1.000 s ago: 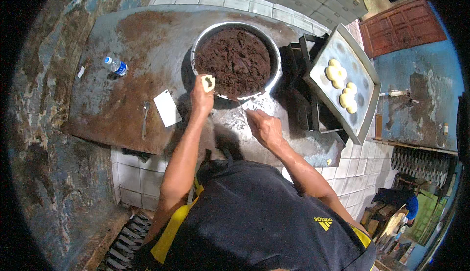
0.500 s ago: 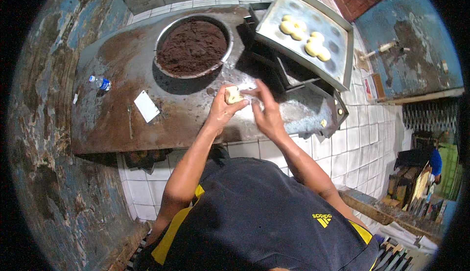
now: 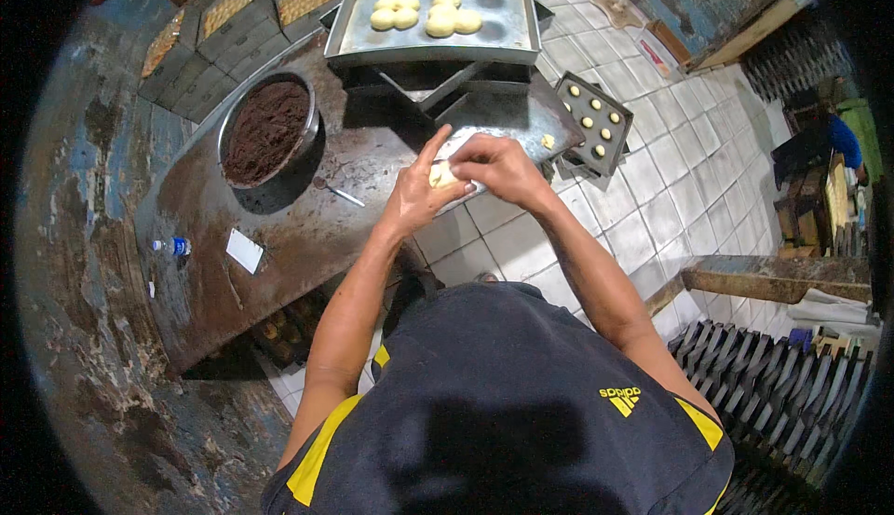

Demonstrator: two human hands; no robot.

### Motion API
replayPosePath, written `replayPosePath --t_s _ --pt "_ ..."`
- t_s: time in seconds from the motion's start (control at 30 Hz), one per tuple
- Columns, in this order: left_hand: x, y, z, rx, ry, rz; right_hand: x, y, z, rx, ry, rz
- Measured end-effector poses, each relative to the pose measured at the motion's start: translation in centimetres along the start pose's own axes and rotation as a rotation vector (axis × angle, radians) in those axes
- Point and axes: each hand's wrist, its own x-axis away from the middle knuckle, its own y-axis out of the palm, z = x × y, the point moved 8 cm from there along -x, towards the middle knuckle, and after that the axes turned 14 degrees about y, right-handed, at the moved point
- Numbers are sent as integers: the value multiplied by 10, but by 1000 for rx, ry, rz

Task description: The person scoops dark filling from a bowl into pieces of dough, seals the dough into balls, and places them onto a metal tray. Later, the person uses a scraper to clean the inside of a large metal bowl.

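Note:
A piece of pale yellow dough (image 3: 440, 176) lies in my left hand (image 3: 414, 196), cupped around it with the thumb along the near side and a finger raised. My right hand (image 3: 504, 170) comes in from the right, its fingers bent and pinching at the dough's edge. My fingers partly cover the dough, and whatever is inside it cannot be seen. Left of my hands, a spoon-like tool with a light handle (image 3: 347, 196) rests on the table. Farther left stands a round metal bowl (image 3: 302, 148) of dark brown crumbly filling (image 3: 268, 131).
A metal tray (image 3: 430, 56) with clustered dough balls (image 3: 440, 20) sits raised on dark pans beyond my hands. Lower right, another dark tray (image 3: 596, 125) holds small dough pieces. A bottle (image 3: 173, 247) and white card (image 3: 244, 250) lie left on the table (image 3: 307, 254). Stacked racks (image 3: 773, 394) stand right.
The view has turned to the right, so the bowl and raised tray appear farther left. My right fingers, apart from the dough before, have come in and closed on its edge.

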Motion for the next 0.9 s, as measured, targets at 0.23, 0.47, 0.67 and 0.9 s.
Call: replayPosePath --t_s 0.23,0.47,0.67,0.9 --pt "-46 9 3 479 -172 144 19 -45 -41 -18 -409 546" --pt "-131 6 -9 450 58 171 -86 -11 15 -858 124 264" --pt "-219 -39 -58 649 -62 349 -250 -94 16 -509 388 -7" --pt "-234 -106 -93 313 -37 321 -407 -188 75 975 -54 436"
